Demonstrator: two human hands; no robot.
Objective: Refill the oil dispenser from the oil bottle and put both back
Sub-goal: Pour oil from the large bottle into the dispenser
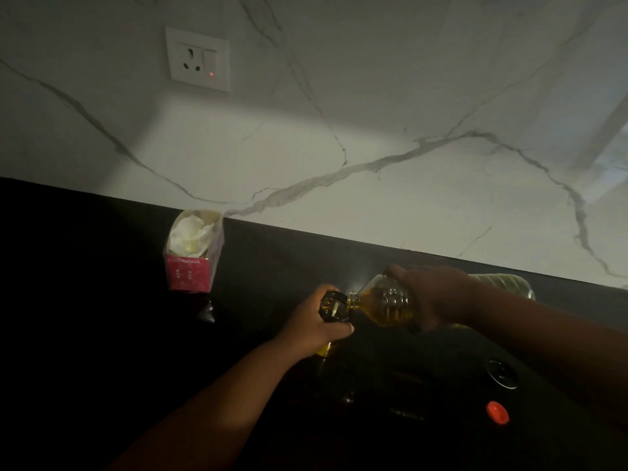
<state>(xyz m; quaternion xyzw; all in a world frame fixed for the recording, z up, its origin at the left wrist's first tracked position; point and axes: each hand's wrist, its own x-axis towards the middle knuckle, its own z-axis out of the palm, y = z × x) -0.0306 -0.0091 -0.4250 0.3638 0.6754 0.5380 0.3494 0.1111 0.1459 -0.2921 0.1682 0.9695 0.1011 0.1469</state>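
Note:
The oil dispenser (334,307), a small dark glass bottle with an open mouth, stands on the black counter (102,300). My left hand (314,326) grips its body just below the neck. A clear plastic oil bottle (387,302) with yellow oil lies tipped almost level, its open mouth touching the dispenser's rim from the right. My right hand (433,299) holds this bottle round its ribbed middle. Yellow oil shows inside the dispenser's mouth. The bottle's far end (503,283) sticks out behind my right wrist.
A red cap (497,412) and a dark round lid (502,373) lie on the counter at the lower right. A pink open box with white tissue (193,249) stands at the left against the marble wall. A wall socket (198,58) is above it.

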